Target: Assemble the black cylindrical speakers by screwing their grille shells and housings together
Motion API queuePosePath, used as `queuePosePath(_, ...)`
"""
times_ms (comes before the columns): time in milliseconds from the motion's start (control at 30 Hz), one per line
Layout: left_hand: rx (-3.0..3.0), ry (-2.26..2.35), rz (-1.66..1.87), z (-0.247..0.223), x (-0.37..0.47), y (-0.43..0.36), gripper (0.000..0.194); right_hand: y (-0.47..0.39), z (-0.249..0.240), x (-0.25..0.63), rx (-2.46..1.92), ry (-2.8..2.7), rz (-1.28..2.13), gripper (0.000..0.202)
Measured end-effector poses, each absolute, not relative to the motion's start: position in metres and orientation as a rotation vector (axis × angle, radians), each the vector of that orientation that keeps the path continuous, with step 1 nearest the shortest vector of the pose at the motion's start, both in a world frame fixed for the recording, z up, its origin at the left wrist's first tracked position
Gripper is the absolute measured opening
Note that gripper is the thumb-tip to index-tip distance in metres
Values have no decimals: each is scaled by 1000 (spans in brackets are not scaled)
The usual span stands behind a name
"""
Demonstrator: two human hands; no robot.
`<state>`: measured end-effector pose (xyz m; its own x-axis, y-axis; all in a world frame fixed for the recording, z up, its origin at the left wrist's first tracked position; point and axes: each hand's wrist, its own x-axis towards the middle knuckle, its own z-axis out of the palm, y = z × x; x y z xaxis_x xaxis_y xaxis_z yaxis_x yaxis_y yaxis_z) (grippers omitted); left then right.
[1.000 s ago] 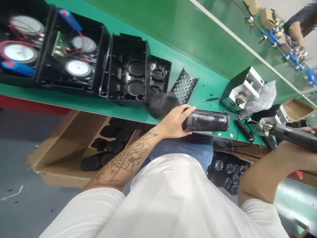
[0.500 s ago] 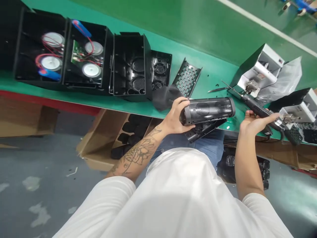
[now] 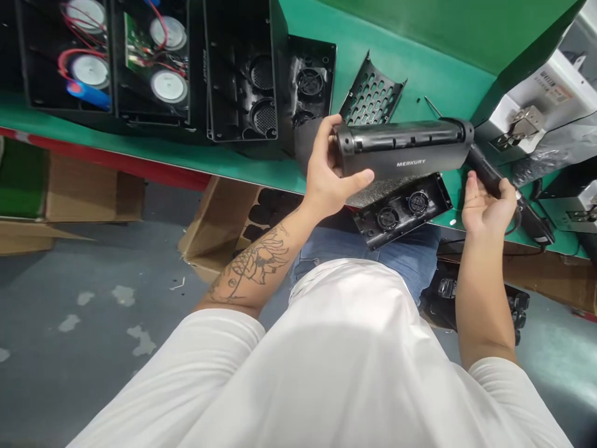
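Observation:
My left hand (image 3: 326, 165) grips the left end of a black speaker housing (image 3: 410, 160) marked MERKURY, held up above the bench edge. My right hand (image 3: 485, 202) is palm up with fingers apart, right beside the black electric screwdriver (image 3: 489, 171); whether it touches the tool I cannot tell. The screwdriver slants up-left, its front partly hidden behind the housing's right end. Below the housing, a black panel with two round grilles (image 3: 405, 211) overhangs the bench's front edge. A perforated black cover (image 3: 373, 93) lies behind the housing.
Open speaker boxes (image 3: 149, 68) with wired drivers stand at left on the green bench (image 3: 186, 155), beside an empty black box (image 3: 240, 68). Two white-and-black machines (image 3: 541, 87) stand at right. Under the bench is a cardboard box (image 3: 219, 224) with black parts.
The housing has turned so its MERKURY face shows instead of its round grilles. The view has moved nearer the bench. My right hand stays by the screwdriver, its palm more upturned.

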<state>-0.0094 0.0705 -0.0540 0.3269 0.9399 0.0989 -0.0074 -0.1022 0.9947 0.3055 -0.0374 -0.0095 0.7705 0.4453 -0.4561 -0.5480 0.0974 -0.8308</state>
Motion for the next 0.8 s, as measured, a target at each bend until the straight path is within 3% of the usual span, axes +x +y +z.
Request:
queuePosePath(100,1335,950,1067,-45,-11,72,123,-41,-15,312,-1365,89,770,35)
queuePosePath(300,1003,980,920,-17,-22,60,87,-46,-7,308,-1503,179,855,50)
queuePosePath(467,880,927,730,16,-35,53,67,-44,8,297,-1482,298,864,48)
queuePosePath(800,800,702,396,49,-37,38,77,-46,-1,303,-1453,289,866,45)
